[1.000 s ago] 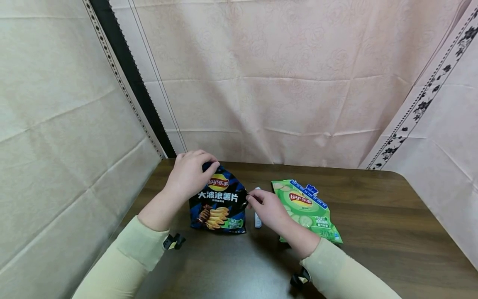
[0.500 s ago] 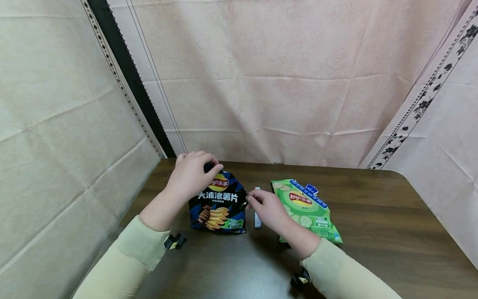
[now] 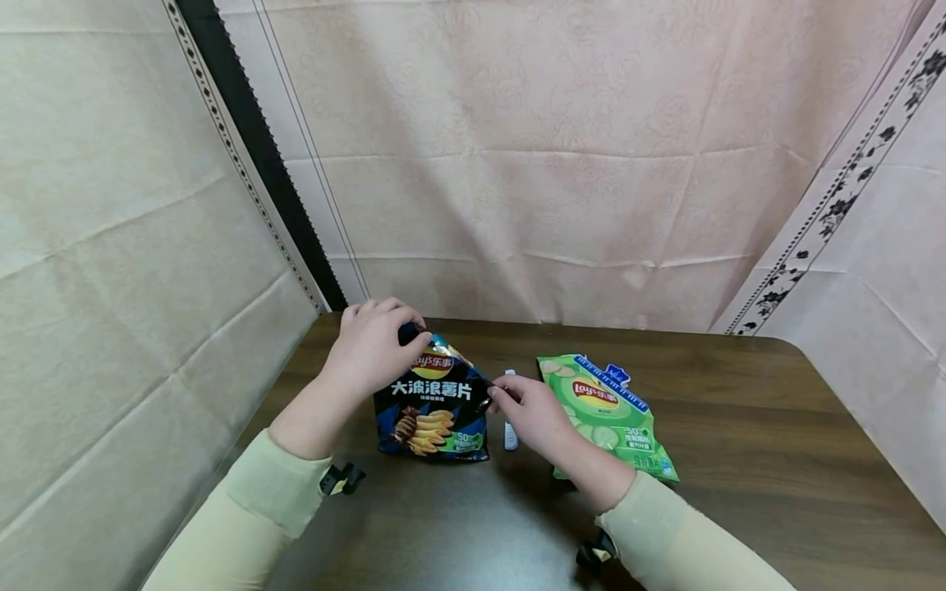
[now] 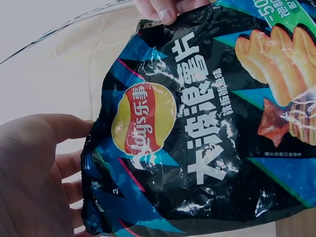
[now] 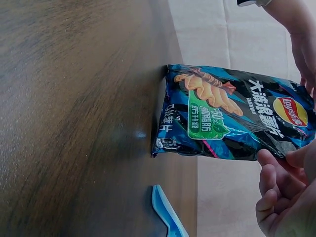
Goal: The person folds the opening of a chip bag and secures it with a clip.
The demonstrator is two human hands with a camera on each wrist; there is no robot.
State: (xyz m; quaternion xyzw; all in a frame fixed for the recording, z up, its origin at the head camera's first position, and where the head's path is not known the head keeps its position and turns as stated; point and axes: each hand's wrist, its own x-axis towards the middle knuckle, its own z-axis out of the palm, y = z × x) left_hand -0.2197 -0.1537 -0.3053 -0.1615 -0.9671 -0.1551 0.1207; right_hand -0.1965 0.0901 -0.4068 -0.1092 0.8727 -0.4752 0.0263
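A dark blue and black bag of potato chips (image 3: 431, 410) stands on the table, its lower edge down on the surface. My left hand (image 3: 378, 345) holds the top left of the bag, thumb on the near side and fingers behind, as the left wrist view shows. At the bag's right upper corner, my right hand (image 3: 535, 414) pinches the film between thumb and index finger; its other fingers are curled, seen in the right wrist view. Whether the bag's top is sealed cannot be made out. A narrow pale blue plastic strip (image 5: 167, 212) lies just right of the bag, partly behind my right hand.
A green bag of potato chips (image 3: 602, 419) lies right of my right hand, with a blue bag clip (image 3: 613, 384) across its top. The brown wooden table (image 3: 739, 410) ends at the back against a pale cloth curtain (image 3: 554, 205). Cloth also hangs at both sides.
My left hand shifts slightly left, and the bag's top edge now pulls taut and slopes down toward my right hand. The right hand and the green bag stay put.
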